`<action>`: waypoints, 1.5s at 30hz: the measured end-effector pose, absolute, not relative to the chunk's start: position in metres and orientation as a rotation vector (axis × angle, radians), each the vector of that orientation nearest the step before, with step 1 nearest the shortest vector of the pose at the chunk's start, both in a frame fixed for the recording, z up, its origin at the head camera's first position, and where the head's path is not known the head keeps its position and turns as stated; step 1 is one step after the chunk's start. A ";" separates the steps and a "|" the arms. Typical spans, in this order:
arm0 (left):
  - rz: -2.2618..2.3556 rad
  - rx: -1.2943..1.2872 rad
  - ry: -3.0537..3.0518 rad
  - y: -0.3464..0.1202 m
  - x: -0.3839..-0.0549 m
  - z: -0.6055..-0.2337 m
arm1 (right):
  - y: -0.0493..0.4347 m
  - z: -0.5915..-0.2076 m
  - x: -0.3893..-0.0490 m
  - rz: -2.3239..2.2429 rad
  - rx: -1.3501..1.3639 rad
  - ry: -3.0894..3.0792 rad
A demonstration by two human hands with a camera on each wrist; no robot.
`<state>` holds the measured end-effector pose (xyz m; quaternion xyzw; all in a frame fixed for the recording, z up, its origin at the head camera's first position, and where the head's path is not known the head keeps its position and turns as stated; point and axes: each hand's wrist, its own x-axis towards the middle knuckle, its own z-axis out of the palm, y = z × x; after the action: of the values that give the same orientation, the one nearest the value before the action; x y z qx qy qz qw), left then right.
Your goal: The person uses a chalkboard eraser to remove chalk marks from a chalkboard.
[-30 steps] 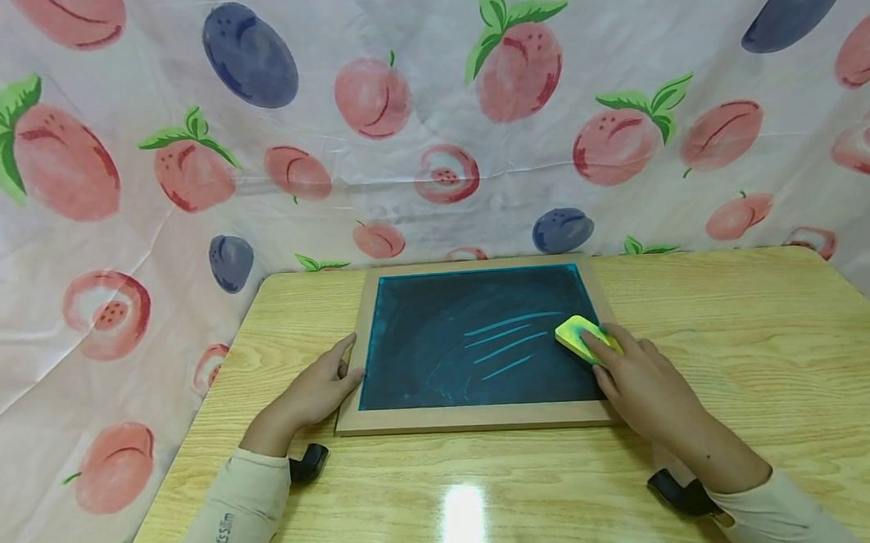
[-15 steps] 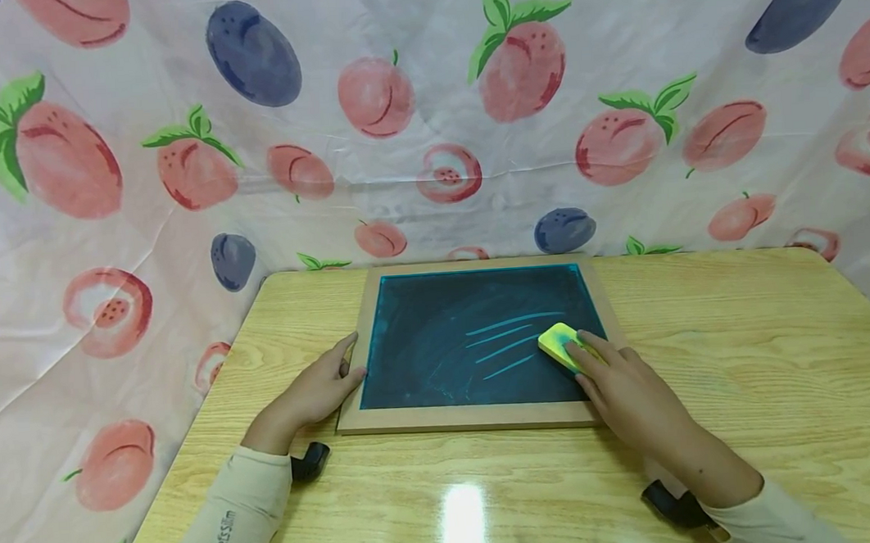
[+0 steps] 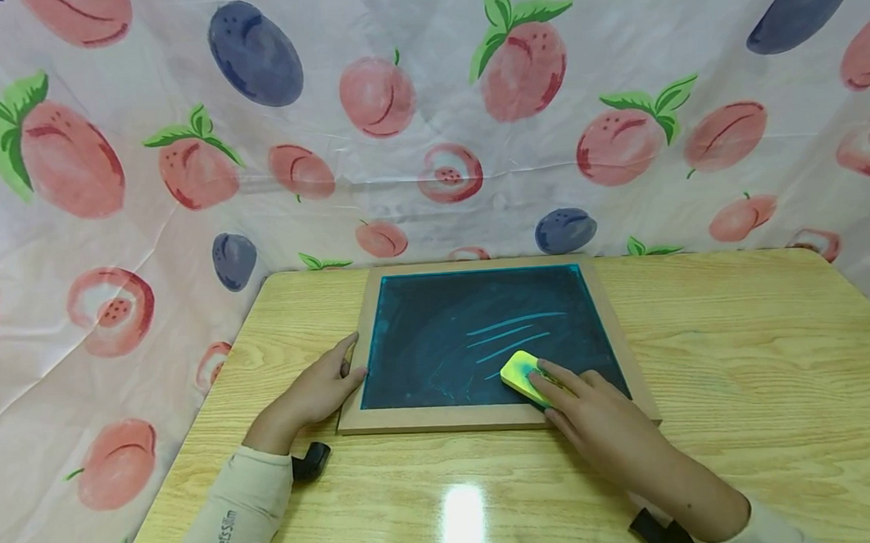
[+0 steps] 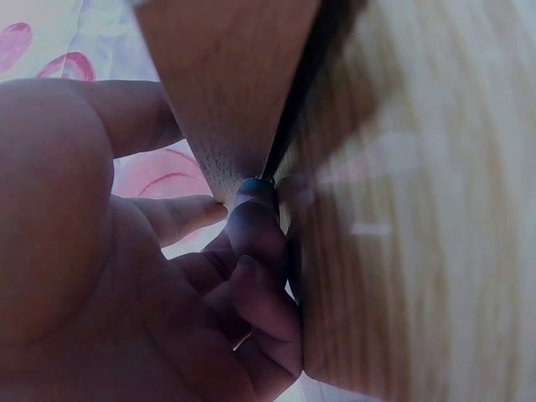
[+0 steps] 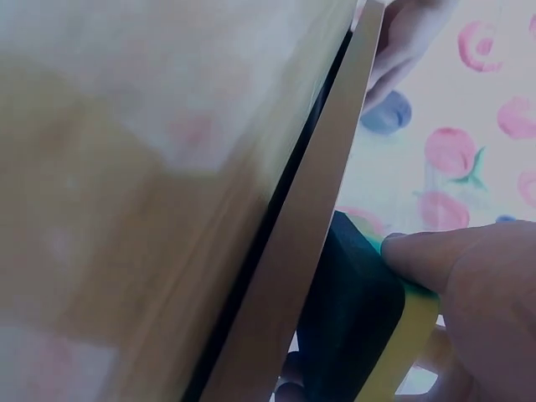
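A small chalkboard (image 3: pixel 423 329) in a pale wooden frame lies on the table, with several light-blue chalk strokes (image 3: pixel 515 330) right of its middle. My left hand (image 3: pixel 321 388) holds the frame's left side, thumb on top; in the left wrist view, the fingers (image 4: pixel 264 234) curl in at the frame's edge (image 4: pixel 234 92). In my right hand (image 3: pixel 605 426) is a yellow chalkboard eraser (image 3: pixel 520 374) with blue-green smudges. It sits at the board's lower part, covering much of the lowest stroke. The right wrist view shows the eraser's dark underside (image 5: pixel 347 310) beside the frame edge.
The wood-grain table (image 3: pixel 765 369) extends on both sides of the board and in front of it. A fruit-print cloth (image 3: pixel 440 83) hangs behind and along the left. Black wrist-worn devices (image 3: pixel 310 462) sit under both forearms. Faint chalk marks (image 3: pixel 448 381) show at the board's lower left.
My right hand has carried the eraser left and toward the front edge, from the board's right side onto the lowest stroke. The left hand and the board stay in place.
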<state>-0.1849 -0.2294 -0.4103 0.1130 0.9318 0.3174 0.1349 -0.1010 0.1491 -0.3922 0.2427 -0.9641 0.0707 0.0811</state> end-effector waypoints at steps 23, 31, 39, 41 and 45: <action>0.920 0.313 2.700 -0.229 -0.185 -0.409 | 0.152 -0.388 -0.102 0.261 0.716 -2.877; 0.932 0.318 2.692 -0.229 -0.185 -0.410 | 0.169 -0.389 -0.114 0.249 0.664 -2.860; 0.908 0.321 2.700 -0.230 -0.185 -0.410 | 0.185 -0.388 -0.123 0.270 0.553 -2.850; 0.908 0.322 2.703 -0.230 -0.185 -0.410 | 0.187 -0.388 -0.123 0.276 0.539 -2.854; 0.913 0.325 2.702 -0.230 -0.185 -0.411 | 0.189 -0.388 -0.124 0.284 0.530 -2.861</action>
<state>-0.1848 -0.2300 -0.4107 0.1123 0.9327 0.3151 0.1350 -0.1237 0.1888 -0.3878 0.1802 -0.9728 0.0967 0.1087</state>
